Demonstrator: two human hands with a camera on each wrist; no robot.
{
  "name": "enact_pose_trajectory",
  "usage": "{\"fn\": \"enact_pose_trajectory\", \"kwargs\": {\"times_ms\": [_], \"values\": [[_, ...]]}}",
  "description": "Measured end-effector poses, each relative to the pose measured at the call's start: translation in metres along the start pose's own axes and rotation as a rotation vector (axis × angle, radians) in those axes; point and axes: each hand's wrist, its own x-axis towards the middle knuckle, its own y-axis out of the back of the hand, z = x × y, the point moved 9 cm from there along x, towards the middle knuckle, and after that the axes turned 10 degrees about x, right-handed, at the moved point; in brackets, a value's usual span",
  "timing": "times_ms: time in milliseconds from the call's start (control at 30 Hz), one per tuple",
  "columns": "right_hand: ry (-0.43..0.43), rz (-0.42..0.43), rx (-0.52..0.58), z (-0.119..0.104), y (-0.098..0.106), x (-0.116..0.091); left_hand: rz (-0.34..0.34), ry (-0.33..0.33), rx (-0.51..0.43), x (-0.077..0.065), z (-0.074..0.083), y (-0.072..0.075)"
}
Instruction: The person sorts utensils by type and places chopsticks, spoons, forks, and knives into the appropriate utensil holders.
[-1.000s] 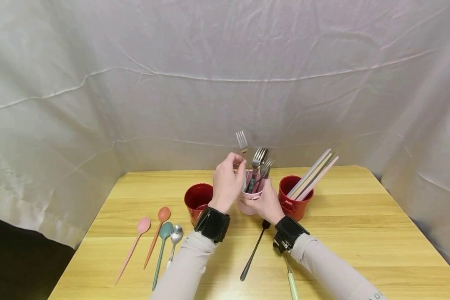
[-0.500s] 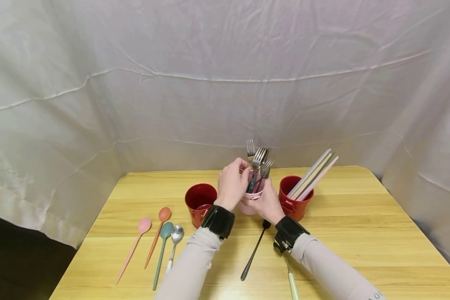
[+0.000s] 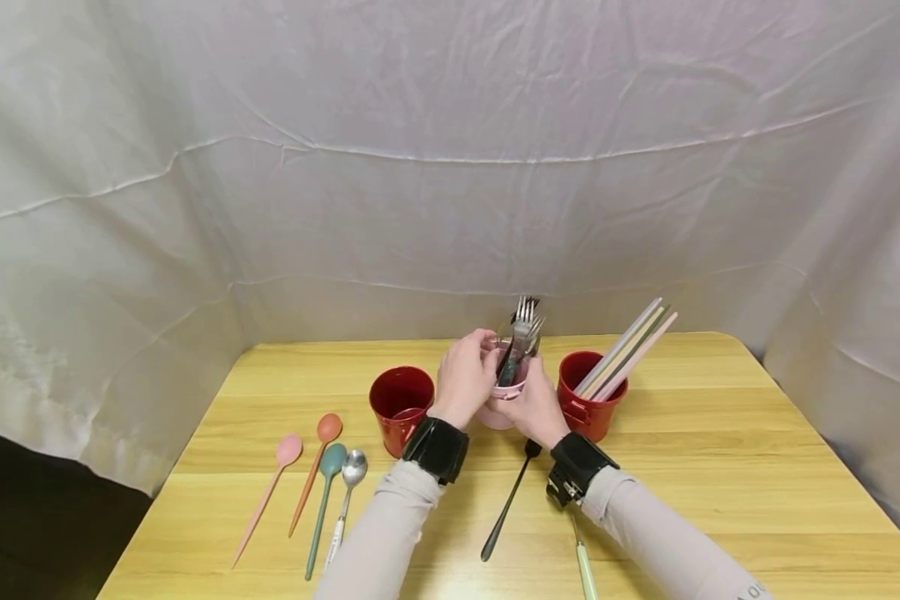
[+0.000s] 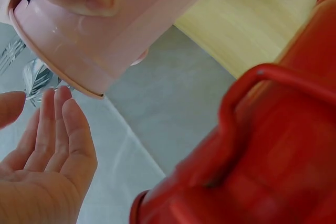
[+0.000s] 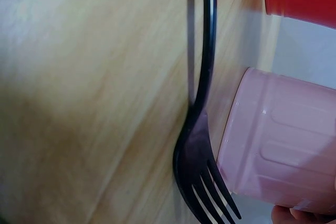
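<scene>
A pink bucket [image 3: 508, 390] stands near the back middle of the table, with several metal forks [image 3: 523, 321] upright in it, tines up. My right hand [image 3: 536, 408] grips the bucket at its right side; its thumb lies across the pink wall in the left wrist view. At the left of the rim is my left hand [image 3: 465, 379]. Its fingers [image 4: 48, 124] are straight and apart from the thumb, right at the fork heads, with nothing held between them. On the table before the bucket lies a black fork [image 5: 197, 156], its tines close to the bucket's base.
Red buckets flank the pink one: the left bucket [image 3: 401, 400], and the right bucket [image 3: 587, 421] with several pastel sticks [image 3: 626, 350]. Several spoons [image 3: 288, 450] lie at the left. A utensil with a green handle [image 3: 586, 571] lies by the right forearm. Behind hangs a grey cloth [image 3: 450, 208].
My left hand has lowered a fork into the pink bucket and let it go. The forks in there have shifted closer together. My right hand keeps its grip on the bucket.
</scene>
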Motion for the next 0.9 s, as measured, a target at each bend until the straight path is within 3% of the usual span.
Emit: {"fn": "enact_pose_trajectory", "kwargs": {"times_ms": [133,500,900], "values": [[0.011,-0.001,0.007,-0.001,0.0,0.0,-0.006,0.003,-0.013,-0.005,-0.003,0.0],[0.052,-0.001,0.021,-0.003,0.001,0.0,0.033,-0.069,0.02,-0.014,-0.003,0.003],[0.018,0.015,-0.044,-0.002,0.003,0.0,0.034,-0.166,0.147,-0.033,0.009,0.006]]}}
